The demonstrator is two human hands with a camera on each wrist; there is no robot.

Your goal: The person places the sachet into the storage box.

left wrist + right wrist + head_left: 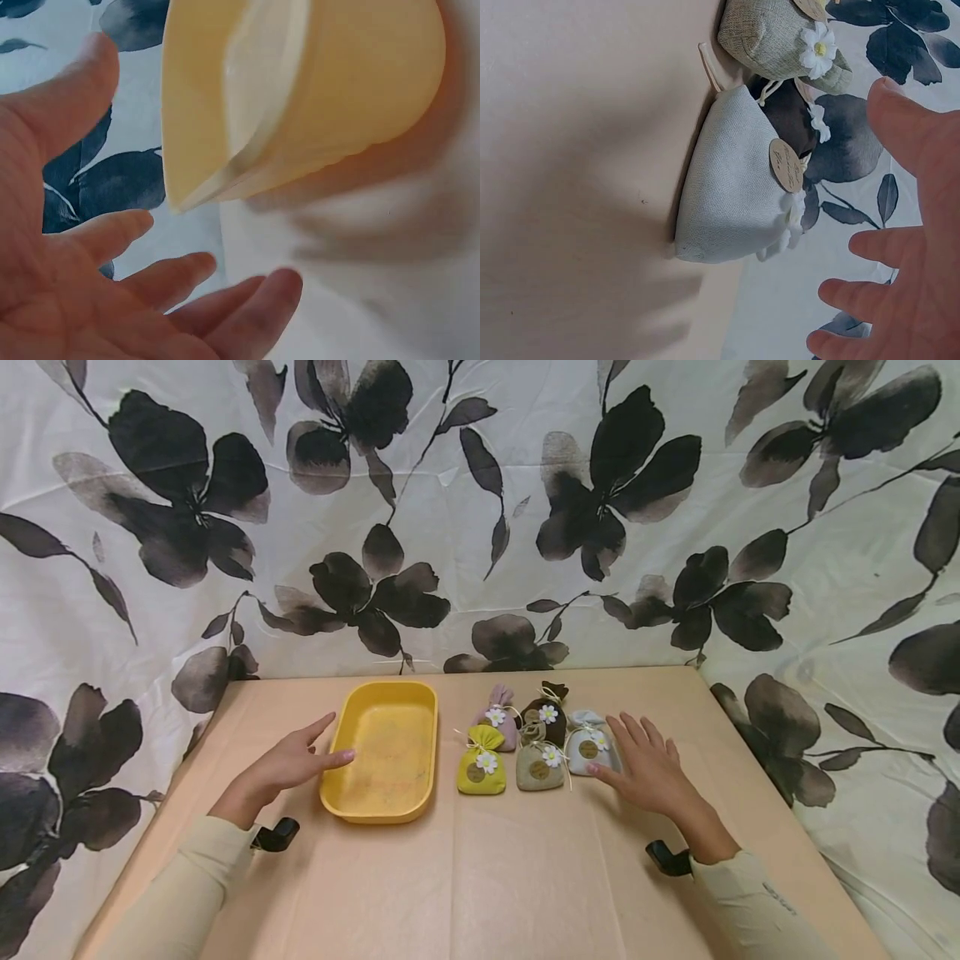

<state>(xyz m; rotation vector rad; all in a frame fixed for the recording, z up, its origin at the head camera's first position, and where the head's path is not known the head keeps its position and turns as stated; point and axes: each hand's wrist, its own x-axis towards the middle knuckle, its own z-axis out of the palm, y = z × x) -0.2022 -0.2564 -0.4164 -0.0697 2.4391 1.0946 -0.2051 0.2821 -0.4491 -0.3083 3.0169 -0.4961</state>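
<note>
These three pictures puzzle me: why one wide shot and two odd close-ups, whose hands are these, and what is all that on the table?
No machine here: a person wears three cameras. The wide picture comes from the head camera, looking down at both hands. The left hand lies open beside a yellow tray, one fingertip at its rim. The right hand is open too, its thumb at a pale grey pouch; neither hand holds anything.

The close-ups come from cameras strapped to the wrists. The left wrist one shows that hand's palm and the tray's outer wall. The right wrist one shows the fingers next to the grey pouch.

On the tan table stand five small cloth pouches with daisy decorations: yellow-green, pink, dark brown, beige and the grey one. Flowered cloth hangs behind.
</note>
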